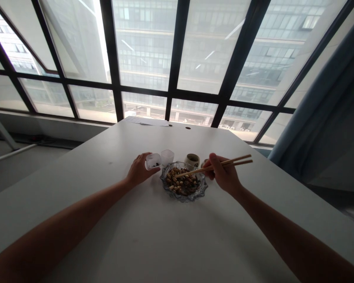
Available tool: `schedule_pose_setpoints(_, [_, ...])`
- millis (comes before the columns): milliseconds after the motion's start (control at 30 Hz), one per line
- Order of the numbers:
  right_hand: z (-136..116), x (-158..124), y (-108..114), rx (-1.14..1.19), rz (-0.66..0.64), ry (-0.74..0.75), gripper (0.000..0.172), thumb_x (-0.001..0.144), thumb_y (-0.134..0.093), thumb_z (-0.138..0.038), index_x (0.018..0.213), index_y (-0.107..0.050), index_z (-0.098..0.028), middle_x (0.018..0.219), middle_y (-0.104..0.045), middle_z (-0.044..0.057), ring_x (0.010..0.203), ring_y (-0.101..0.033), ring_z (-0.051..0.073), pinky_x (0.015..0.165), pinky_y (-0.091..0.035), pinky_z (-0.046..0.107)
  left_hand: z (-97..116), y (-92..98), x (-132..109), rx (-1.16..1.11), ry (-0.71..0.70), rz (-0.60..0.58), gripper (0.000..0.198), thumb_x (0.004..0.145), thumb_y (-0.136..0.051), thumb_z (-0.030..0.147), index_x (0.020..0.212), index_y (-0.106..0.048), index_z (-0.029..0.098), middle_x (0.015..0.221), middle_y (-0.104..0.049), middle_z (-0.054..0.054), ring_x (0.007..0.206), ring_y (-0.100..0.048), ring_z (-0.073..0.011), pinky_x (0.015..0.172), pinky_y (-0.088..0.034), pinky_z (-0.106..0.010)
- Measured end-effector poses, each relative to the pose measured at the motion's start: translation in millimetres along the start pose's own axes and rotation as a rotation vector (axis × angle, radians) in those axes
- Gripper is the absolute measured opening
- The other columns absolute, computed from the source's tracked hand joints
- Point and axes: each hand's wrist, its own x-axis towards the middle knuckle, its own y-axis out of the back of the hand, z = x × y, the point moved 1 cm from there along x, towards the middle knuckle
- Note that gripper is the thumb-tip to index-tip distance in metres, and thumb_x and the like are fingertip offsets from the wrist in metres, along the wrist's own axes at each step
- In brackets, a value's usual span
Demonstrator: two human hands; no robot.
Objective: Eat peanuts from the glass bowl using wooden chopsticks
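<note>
My left hand (139, 169) is wrapped round a small white plastic cup (150, 160), tilted so that a few dark bits show inside. My right hand (222, 173) grips a pair of wooden chopsticks (236, 160), their tips down among the nuts. A scalloped clear glass bowl (185, 197) stands between my hands, holding a heap of brown nuts and dark seeds (183, 181). Whether the tips pinch a nut, I cannot tell. Just behind the bowl are a second translucent cup (167, 157) and a small ceramic cup (192, 160) with a dark mark.
Everything rests on a long white table (153, 239). White paper sheets (144, 121) lie at its far end, near two dark round holes (188, 128). Large windows (147, 51) rise beyond, and a blue-grey curtain (315, 102) hangs on the right.
</note>
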Motion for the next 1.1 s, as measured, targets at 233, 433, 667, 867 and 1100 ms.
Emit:
schedule_pose_setpoints(233, [13.4,-3.9,3.2,0.032,-0.182,-0.226,0.063,0.075,-0.061,-0.078,0.059,-0.061,-0.018,0.04,-0.058,0.001,0.03,-0.048,0.01,0.03,-0.034,0.02,-0.9,1.7,0.3,0.015,0.091,0.0,0.069,0.071,-0.075,0.056,0.126,-0.056,0.019,0.111,-0.068,-0.012,0.094,-0.065,-0.0275,0.087,-0.053,-0.043])
schedule_pose_setpoints(433, [26.9,-5.7,-2.9,0.043,-0.087,-0.115,0.055,0.078,-0.064,-0.072,0.065,-0.064,-0.019,0.05,-0.062,0.001,0.039,-0.054,0.012,0.036,-0.043,0.023,-1.0,2.5,-0.3,0.022,0.091,-0.032,0.068,0.072,-0.074,0.057,0.126,-0.057,0.019,0.113,-0.069,-0.013,0.098,-0.066,-0.0288,0.089,-0.053,-0.044])
schedule_pose_setpoints(667, [41.3,0.9,13.0,-0.009,0.083,-0.034,0.051,0.086,-0.059,-0.067,0.069,-0.064,-0.02,0.051,-0.06,0.001,0.041,-0.054,0.013,0.038,-0.043,0.024,-3.2,0.7,-1.5,0.016,0.142,-0.08,0.073,0.074,-0.071,0.061,0.132,-0.052,0.022,0.102,-0.073,-0.01,0.091,-0.07,-0.028,0.078,-0.055,-0.039])
schedule_pose_setpoints(867, [33.2,-3.8,12.7,-0.194,-0.251,0.026,0.049,0.088,-0.064,-0.057,0.057,-0.061,-0.019,0.051,-0.062,0.003,0.043,-0.056,0.013,0.04,-0.044,0.023,-1.9,1.3,-1.4,0.031,0.146,-0.085,0.071,0.073,-0.072,0.06,0.13,-0.054,0.021,0.099,-0.072,-0.01,0.089,-0.07,-0.0278,0.077,-0.054,-0.038])
schedule_pose_setpoints(1100, [6.7,4.1,24.2,-0.099,-0.109,-0.015,0.06,0.082,-0.06,-0.072,0.058,-0.064,-0.017,0.044,-0.059,0.003,0.035,-0.05,0.011,0.033,-0.039,0.022,1.6,2.5,-0.4,0.056,0.171,-0.128,0.073,0.072,-0.072,0.061,0.13,-0.054,0.02,0.099,-0.071,-0.01,0.087,-0.07,-0.0275,0.077,-0.054,-0.038])
